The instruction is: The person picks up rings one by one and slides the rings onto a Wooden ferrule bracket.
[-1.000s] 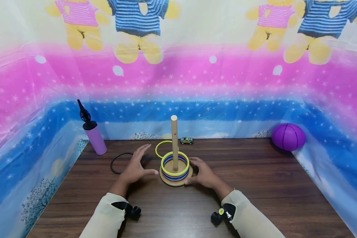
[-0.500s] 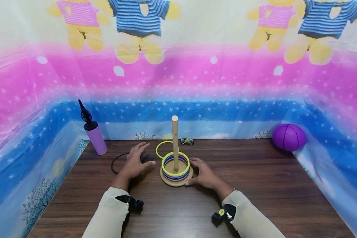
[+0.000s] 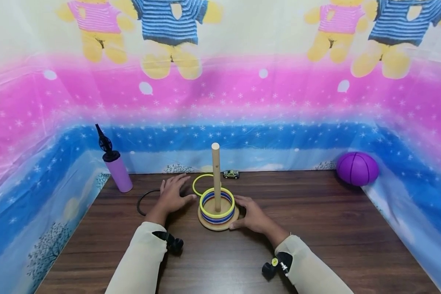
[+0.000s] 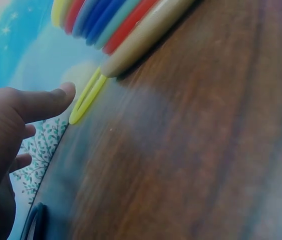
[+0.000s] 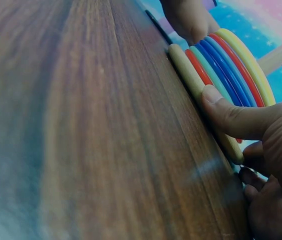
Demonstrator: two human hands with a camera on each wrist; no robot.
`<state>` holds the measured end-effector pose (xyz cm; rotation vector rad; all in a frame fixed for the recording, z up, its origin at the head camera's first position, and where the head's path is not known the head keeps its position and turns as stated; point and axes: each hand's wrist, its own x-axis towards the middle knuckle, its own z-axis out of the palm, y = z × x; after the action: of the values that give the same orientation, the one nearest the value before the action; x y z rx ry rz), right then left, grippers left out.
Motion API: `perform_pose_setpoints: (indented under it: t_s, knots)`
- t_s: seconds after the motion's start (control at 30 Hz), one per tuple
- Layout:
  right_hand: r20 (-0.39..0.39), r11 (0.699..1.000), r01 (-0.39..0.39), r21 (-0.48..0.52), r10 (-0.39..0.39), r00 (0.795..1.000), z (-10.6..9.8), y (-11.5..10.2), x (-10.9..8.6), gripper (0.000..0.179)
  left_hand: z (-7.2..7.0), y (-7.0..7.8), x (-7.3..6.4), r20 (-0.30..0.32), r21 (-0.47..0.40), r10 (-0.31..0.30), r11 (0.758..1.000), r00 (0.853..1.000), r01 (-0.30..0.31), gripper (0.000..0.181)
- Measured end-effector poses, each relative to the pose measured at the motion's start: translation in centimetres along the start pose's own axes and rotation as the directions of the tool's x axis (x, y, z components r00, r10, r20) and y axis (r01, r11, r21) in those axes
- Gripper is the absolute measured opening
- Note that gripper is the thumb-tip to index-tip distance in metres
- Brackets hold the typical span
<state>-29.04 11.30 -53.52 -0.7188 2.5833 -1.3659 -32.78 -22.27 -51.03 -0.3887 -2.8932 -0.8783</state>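
Note:
A wooden ring-toss stand, with its peg (image 3: 216, 173) upright and a round base (image 3: 205, 223), stands mid-table in the head view. Stacked around the peg are several coloured rings (image 5: 226, 72), a yellow one uppermost. My right hand (image 3: 255, 216) grips the base at its right side; the right wrist view has the thumb on the base's edge and fingers curled beyond. To the left, my left hand (image 3: 172, 195) holds nothing, fingers spread and thumb towards the stand. It lies between a loose black ring (image 3: 140, 204) and a loose yellow ring (image 3: 194, 184), which is partly behind the stand.
A small toy car (image 3: 230, 174) is by the back edge, behind the peg. The purple hand pump (image 3: 119, 173) stands at the back left, and a purple ball (image 3: 357, 168) sits at the back right corner. Patterned cloth (image 3: 279, 139) encloses the table (image 3: 316, 228).
My left hand has moved slightly forward and right, away from the black ring. The right hand stays at the base, and the stand has not moved.

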Motion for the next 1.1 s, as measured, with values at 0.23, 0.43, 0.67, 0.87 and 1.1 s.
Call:
perform_pose_setpoints:
  t_s: [0.23, 0.43, 0.67, 0.87, 1.1]
  knots:
    - [-0.013, 1.000, -0.013, -0.024, 0.013, 1.000, 0.2, 0.0, 0.0, 0.094, -0.2, -0.1, 0.5, 0.030, 0.017, -0.004, 1.000, 1.000, 0.003, 0.080]
    - [-0.016, 0.999, -0.019, -0.037, 0.018, 1.000, 0.2, -0.1, -0.1, 0.097, -0.1, -0.1, 0.6, 0.044, 0.028, -0.023, 0.999, 0.999, 0.022, 0.083]
    - [-0.013, 1.000, -0.002, -0.023, 0.002, 1.000, 0.0, 0.0, -0.1, 0.096, 0.2, 0.6, 1.4, 0.074, 0.071, -0.035, 0.997, 0.997, 0.030, 0.078]
    - [-0.007, 1.000, 0.012, -0.024, -0.013, 1.000, -0.1, 0.1, 0.0, 0.096, 0.2, 1.1, 2.2, 0.124, 0.117, -0.029, 0.993, 0.992, 0.015, 0.072]
    - [-0.008, 1.000, 0.001, -0.018, -0.001, 1.000, -0.1, -0.1, -0.2, 0.095, 0.4, 0.7, 2.6, 0.186, 0.091, -0.028, 0.996, 0.982, 0.011, 0.069]
